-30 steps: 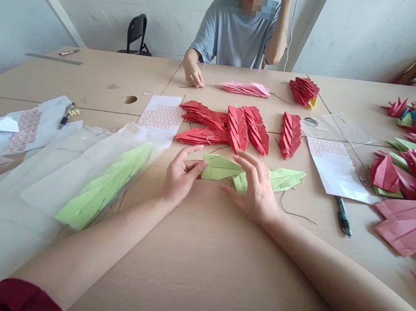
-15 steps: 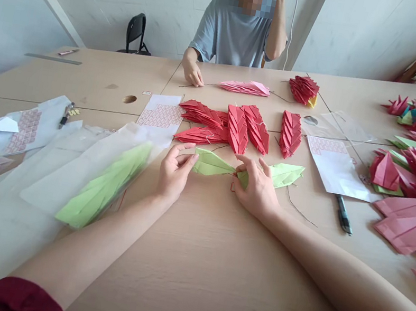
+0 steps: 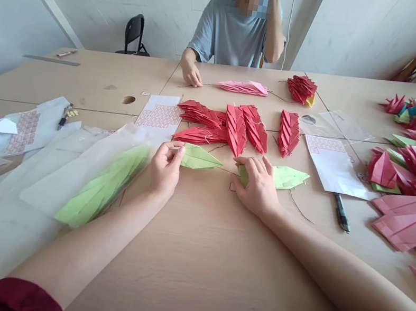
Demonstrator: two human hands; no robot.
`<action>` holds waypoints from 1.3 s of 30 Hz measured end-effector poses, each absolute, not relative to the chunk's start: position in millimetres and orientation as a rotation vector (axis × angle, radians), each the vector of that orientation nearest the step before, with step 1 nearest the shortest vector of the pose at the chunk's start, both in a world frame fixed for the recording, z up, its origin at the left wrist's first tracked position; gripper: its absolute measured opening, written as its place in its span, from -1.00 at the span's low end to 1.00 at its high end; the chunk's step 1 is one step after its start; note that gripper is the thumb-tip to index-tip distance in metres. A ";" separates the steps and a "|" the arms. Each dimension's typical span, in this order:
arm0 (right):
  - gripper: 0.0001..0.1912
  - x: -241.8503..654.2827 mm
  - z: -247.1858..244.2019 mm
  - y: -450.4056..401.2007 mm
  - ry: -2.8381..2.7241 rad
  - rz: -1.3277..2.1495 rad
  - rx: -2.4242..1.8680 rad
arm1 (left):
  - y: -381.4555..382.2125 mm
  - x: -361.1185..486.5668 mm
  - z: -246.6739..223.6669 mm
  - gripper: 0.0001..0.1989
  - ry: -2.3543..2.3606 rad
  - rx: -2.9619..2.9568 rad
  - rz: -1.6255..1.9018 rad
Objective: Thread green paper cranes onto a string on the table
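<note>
My left hand (image 3: 166, 168) pinches the left end of a green folded paper piece (image 3: 200, 158) at the middle of the table. A thin dark string runs from that piece toward my right hand (image 3: 258, 185), whose curved fingers are closed on a second green folded piece (image 3: 288, 178). Part of this piece is hidden under the hand, and its pointed end sticks out to the right. Just beyond both hands lie red folded paper strands (image 3: 235, 130), with another red strand (image 3: 288, 133) apart on the right.
Plastic bags with a green strand (image 3: 104, 185) lie at left. Printed sheets (image 3: 335, 164), a pen (image 3: 341, 213) and a heap of pink, red and green folded papers (image 3: 415, 165) are at right. Across the table a person (image 3: 235, 32) sits by a pink strand (image 3: 243, 86).
My left hand has moved left with its green piece, widening the gap to my right hand and baring string between them. My right hand has hardly moved.
</note>
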State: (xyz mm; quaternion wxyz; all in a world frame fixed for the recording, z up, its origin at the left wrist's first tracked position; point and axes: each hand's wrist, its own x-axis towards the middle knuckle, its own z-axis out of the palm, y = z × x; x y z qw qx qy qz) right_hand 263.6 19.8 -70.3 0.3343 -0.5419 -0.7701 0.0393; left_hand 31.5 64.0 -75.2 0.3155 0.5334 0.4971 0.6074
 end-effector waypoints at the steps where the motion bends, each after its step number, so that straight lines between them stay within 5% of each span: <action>1: -0.64 264.0 -69.5 20.0 -2.037 0.098 -1.414 | 65.3 29.3 -76.1 -0.79 1.356 1.448 1.595; 10: -0.22 310.3 -38.7 36.5 -2.591 0.355 -1.242 | 61.9 31.5 -70.9 -0.68 1.546 1.828 1.578; 20: -0.29 323.9 -24.3 40.7 -2.591 0.354 -1.292 | 40.3 45.4 -50.3 -0.34 1.110 2.513 0.580; 31: -0.33 320.6 -23.7 38.1 -2.560 0.308 -1.276 | 48.1 46.8 -62.7 -0.48 1.633 2.400 0.745; 35: -0.35 315.2 -32.8 39.3 -2.499 0.239 -1.225 | 42.3 49.3 -54.9 -0.41 1.570 2.436 0.869; 39: -0.35 304.7 -47.3 37.8 -2.350 0.063 -1.176 | 35.4 57.0 -40.7 -0.60 1.351 2.457 1.070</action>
